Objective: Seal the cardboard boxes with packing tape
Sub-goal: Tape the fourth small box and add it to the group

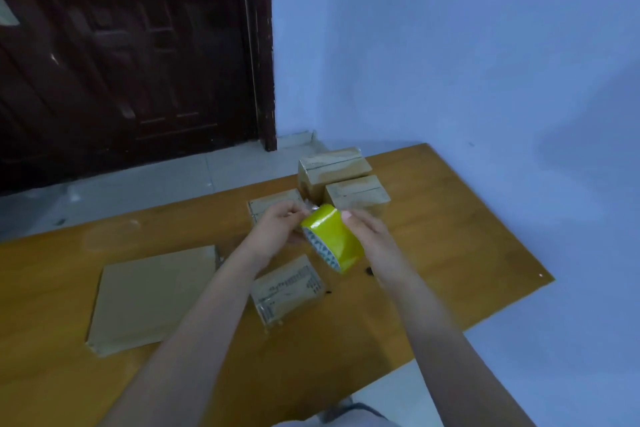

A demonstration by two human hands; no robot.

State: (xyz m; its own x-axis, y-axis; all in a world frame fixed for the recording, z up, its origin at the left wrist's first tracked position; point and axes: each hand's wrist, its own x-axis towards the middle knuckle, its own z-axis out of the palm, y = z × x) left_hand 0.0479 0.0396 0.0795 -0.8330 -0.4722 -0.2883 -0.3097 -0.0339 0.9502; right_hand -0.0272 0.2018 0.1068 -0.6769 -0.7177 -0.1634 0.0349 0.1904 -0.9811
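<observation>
We hold a yellow tape roll [334, 238] up over the middle of the tabletop [450, 236], clear of its surface. Our right hand [369, 236] curls around the roll from the right side, thumb up near its top edge. Our left hand [277, 227] meets the roll at its upper left, fingers pinched at the loose tape end [310, 209], a small shiny bit at the roll's top.

Past our hands, three small boxes stand near the far edge: a far box [334, 166], a right box [356, 196] just in front of it and touching, and a left box [273, 205], partly hidden behind our left hand. Whether their flaps carry tape we cannot tell. A printed box [287, 289] lies flat beneath our forearms, near the roll. A flat cardboard sheet [152, 298] lies well to the left of it.

Beyond the tabletop we see a dark door [128, 45] and a pale blue wall [450, 45].
</observation>
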